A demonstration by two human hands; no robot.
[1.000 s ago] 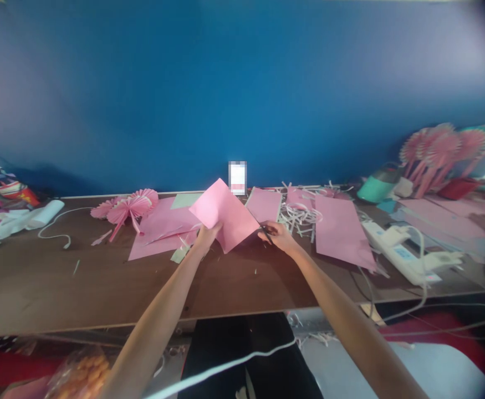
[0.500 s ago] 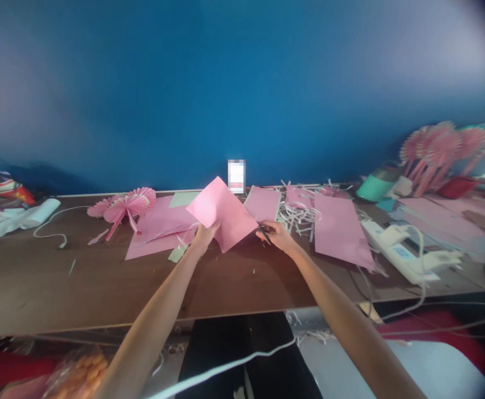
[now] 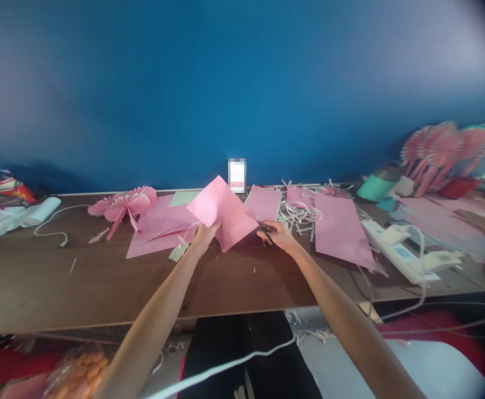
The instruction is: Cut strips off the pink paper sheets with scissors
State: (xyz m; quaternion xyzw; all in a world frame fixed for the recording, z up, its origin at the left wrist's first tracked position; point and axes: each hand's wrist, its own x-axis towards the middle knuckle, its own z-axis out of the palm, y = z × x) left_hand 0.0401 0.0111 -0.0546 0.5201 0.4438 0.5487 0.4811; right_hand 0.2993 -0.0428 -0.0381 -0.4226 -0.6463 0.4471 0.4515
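A pink sheet of paper (image 3: 229,213) is held up above the desk, bent near its lower left side. My left hand (image 3: 208,233) grips that lower edge, thumb on the near face. In my right hand (image 3: 278,235) is a pair of scissors (image 3: 266,231), its dark blades at the sheet's right corner and edge. Whether the blades are apart is too small to make out. Behind the raised sheet, more pink paper (image 3: 265,202) lies on the desk, with a heap of thin white paper strips (image 3: 298,213) to the right of it.
Pink folded paper fans (image 3: 129,208) lie at the left; more fans (image 3: 444,144) stand at the far right. A large pink sheet (image 3: 342,230) lies beside a white power strip (image 3: 400,252) with cables. A lit phone (image 3: 237,176) leans on the wall. A white cable (image 3: 229,366) crosses my lap.
Both hands, the pink sheet and the scissors stay almost in place. At the far right edge, another person's blurred arm has shifted slightly.
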